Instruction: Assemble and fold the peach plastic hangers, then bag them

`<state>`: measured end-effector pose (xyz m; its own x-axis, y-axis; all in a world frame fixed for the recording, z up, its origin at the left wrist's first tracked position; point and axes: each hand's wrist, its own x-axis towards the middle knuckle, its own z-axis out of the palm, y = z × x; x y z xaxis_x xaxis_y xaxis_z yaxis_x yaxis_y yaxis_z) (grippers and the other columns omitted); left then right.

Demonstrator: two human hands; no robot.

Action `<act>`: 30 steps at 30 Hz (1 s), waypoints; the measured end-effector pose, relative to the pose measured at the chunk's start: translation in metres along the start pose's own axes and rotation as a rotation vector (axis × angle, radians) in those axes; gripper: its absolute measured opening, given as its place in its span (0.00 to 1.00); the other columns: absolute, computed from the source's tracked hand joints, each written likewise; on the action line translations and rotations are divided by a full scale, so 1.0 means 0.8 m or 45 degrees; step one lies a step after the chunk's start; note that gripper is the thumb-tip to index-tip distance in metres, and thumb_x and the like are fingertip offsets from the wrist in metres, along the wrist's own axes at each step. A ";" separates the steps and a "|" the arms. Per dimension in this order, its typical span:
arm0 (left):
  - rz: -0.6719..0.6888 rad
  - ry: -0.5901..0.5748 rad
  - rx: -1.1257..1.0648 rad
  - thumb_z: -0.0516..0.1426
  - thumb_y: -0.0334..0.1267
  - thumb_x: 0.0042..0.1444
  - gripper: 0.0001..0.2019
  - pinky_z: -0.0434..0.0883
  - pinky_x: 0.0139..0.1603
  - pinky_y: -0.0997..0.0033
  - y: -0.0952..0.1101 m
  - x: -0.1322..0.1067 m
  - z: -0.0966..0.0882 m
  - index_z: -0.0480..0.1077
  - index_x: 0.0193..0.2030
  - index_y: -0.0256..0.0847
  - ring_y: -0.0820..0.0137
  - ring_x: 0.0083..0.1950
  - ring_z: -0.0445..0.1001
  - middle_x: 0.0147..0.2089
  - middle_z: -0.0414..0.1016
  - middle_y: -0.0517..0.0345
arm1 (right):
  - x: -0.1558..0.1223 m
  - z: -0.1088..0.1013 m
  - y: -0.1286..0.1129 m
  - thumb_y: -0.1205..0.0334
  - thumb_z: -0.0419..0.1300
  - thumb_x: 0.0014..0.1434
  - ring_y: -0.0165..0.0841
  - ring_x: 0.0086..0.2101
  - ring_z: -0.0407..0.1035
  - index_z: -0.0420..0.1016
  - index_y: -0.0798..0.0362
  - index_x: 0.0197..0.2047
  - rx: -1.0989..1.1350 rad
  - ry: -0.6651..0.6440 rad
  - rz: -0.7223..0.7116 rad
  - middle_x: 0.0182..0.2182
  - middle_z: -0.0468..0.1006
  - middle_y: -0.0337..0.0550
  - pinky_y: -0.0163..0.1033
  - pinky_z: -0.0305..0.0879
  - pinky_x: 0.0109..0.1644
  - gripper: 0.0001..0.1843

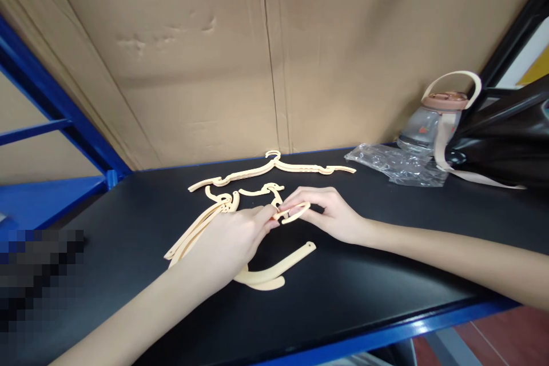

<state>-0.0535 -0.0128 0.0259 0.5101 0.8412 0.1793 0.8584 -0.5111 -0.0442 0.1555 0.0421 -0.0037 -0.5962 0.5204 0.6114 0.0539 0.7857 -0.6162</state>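
Observation:
Both my hands meet over the black tabletop, fingers closed round a cream plastic hanger hook [300, 215]. My left hand [242, 229] pinches its lower end, and my right hand [328, 211] grips it from the other side; the fingertips hide part of it. Behind them lies an assembled cream hanger [257, 170]. Near my left hand, several loose arm pieces [197, 226] are bunched together and partly covered by it. Small curved pieces [271, 189] rest just beyond the fingers. Closer to me lies a long curved hanger arm [283, 267] with a shorter piece under it.
A clear bottle [429, 120] with a pink lid and strap stands at the back right, beside a crumpled clear plastic bag [398, 164]. Cardboard [193, 57] walls off the back. A blue frame [81, 131] rises at left; black material [510, 131] sits at right.

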 end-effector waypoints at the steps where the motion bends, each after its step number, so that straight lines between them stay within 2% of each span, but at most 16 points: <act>1: -0.018 0.028 0.068 0.44 0.36 0.66 0.13 0.56 0.23 0.73 0.000 0.000 -0.002 0.66 0.35 0.42 0.71 0.23 0.70 0.26 0.73 0.61 | -0.001 0.000 0.000 0.62 0.54 0.65 0.29 0.33 0.75 0.76 0.54 0.43 0.021 0.030 0.022 0.35 0.79 0.42 0.35 0.71 0.38 0.10; 5: -0.052 0.194 0.228 0.45 0.33 0.65 0.11 0.55 0.24 0.71 -0.002 -0.001 -0.009 0.68 0.39 0.42 0.68 0.28 0.72 0.31 0.75 0.59 | -0.004 0.001 -0.002 0.58 0.50 0.67 0.25 0.23 0.72 0.74 0.55 0.49 0.144 0.081 0.101 0.28 0.79 0.39 0.31 0.71 0.30 0.15; 7: -0.045 0.166 0.110 0.44 0.36 0.66 0.12 0.58 0.26 0.71 -0.003 -0.002 -0.010 0.68 0.39 0.42 0.68 0.30 0.72 0.33 0.75 0.60 | -0.005 0.001 -0.001 0.57 0.50 0.68 0.26 0.23 0.73 0.73 0.56 0.51 0.181 0.028 0.129 0.27 0.79 0.40 0.31 0.71 0.30 0.17; 11: -0.118 0.016 -0.232 0.41 0.42 0.67 0.17 0.60 0.29 0.72 -0.004 0.000 -0.012 0.66 0.34 0.43 0.71 0.28 0.70 0.28 0.72 0.64 | -0.005 0.001 0.004 0.57 0.48 0.68 0.26 0.23 0.72 0.75 0.57 0.48 0.186 -0.068 0.180 0.27 0.79 0.41 0.31 0.70 0.30 0.18; 15: -0.248 0.067 -0.330 0.42 0.46 0.66 0.18 0.58 0.28 0.73 -0.008 0.002 -0.023 0.64 0.31 0.43 0.71 0.25 0.67 0.22 0.67 0.67 | -0.004 0.002 0.006 0.58 0.52 0.66 0.26 0.26 0.73 0.74 0.56 0.49 0.043 -0.137 0.176 0.28 0.79 0.39 0.31 0.70 0.33 0.15; 17: -0.307 0.129 -0.335 0.43 0.47 0.66 0.18 0.58 0.28 0.73 -0.013 0.003 -0.029 0.65 0.31 0.43 0.71 0.25 0.68 0.22 0.67 0.67 | -0.004 0.002 0.006 0.59 0.55 0.65 0.27 0.28 0.73 0.75 0.56 0.47 -0.124 -0.143 0.084 0.29 0.80 0.40 0.31 0.68 0.35 0.13; 20: -0.390 0.218 -0.326 0.44 0.47 0.65 0.17 0.59 0.30 0.73 -0.021 0.004 -0.034 0.66 0.32 0.43 0.70 0.28 0.69 0.25 0.71 0.66 | -0.005 0.002 0.005 0.55 0.58 0.62 0.29 0.32 0.72 0.76 0.56 0.42 -0.380 -0.226 -0.178 0.32 0.79 0.42 0.34 0.67 0.38 0.13; 25: -0.575 0.315 -0.476 0.44 0.45 0.62 0.17 0.60 0.27 0.73 -0.037 0.008 -0.025 0.69 0.32 0.42 0.70 0.24 0.66 0.26 0.72 0.62 | -0.007 0.003 0.005 0.39 0.59 0.55 0.33 0.36 0.69 0.75 0.58 0.42 -0.619 -0.459 -0.557 0.39 0.76 0.48 0.38 0.65 0.39 0.28; 27: -0.575 0.327 -0.601 0.44 0.45 0.60 0.17 0.61 0.25 0.72 -0.043 0.010 -0.020 0.70 0.31 0.41 0.70 0.22 0.64 0.24 0.71 0.62 | -0.008 0.003 0.005 0.37 0.57 0.56 0.34 0.37 0.69 0.74 0.58 0.43 -0.683 -0.482 -0.607 0.40 0.76 0.48 0.38 0.64 0.38 0.30; 30: -0.567 0.318 -0.690 0.45 0.45 0.60 0.17 0.61 0.24 0.72 -0.045 0.011 -0.015 0.69 0.31 0.40 0.70 0.21 0.63 0.23 0.70 0.62 | -0.008 0.003 0.003 0.40 0.53 0.61 0.33 0.38 0.68 0.73 0.58 0.48 -0.764 -0.516 -0.599 0.41 0.75 0.48 0.38 0.64 0.39 0.28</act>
<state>-0.0810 0.0108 0.0405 0.0375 0.9570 0.2878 0.8011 -0.2009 0.5638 0.1573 0.0402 -0.0104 -0.8963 0.0266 0.4426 0.0753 0.9928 0.0929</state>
